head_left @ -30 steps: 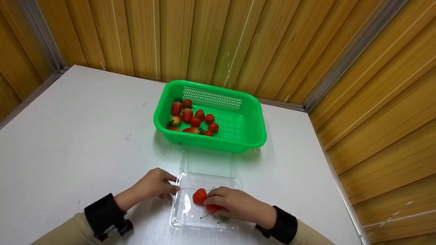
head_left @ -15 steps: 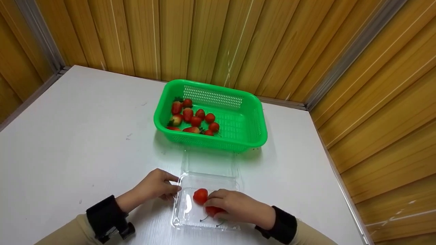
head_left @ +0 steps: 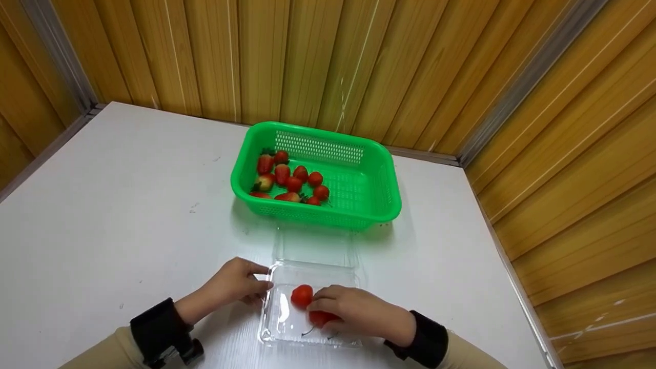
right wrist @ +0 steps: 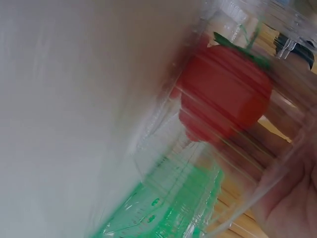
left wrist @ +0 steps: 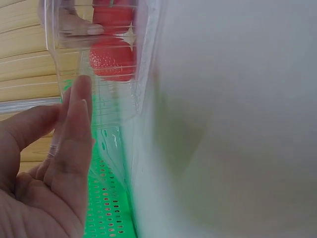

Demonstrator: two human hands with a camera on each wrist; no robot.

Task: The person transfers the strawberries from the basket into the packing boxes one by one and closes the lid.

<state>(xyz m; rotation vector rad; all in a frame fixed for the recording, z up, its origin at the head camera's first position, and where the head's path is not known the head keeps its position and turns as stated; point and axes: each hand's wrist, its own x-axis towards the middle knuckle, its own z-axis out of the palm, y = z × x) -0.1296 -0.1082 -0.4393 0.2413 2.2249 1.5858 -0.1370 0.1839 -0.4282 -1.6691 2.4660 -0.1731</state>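
A clear plastic clamshell box (head_left: 287, 328) lies with its lid folded back towards the green basket. My left hand (head_left: 238, 281) pinches its left rim, the thumb over the edge and the fingers along the outer wall, as the left wrist view shows. Inside the box, my right hand (head_left: 353, 310) holds a strawberry (right wrist: 225, 91) with green leaves, seen through the wall in the right wrist view. Another red fruit (head_left: 302, 296) sits just left of the right fingertips, and one more (head_left: 320, 319) is partly covered by them. Thin stems (head_left: 307, 331) show below the hand.
The green basket (head_left: 382, 215) stands behind the box, with strawberries (head_left: 282, 174) and smaller round red fruits (head_left: 315, 178) gathered on its left side. A white table (head_left: 128, 205) carries everything, bounded by wood-patterned walls (head_left: 307, 61) at the back and right.
Hands and box have shifted only slightly right. A green leaf seen under my right hand a second ago is now hidden. The basket stays in place.
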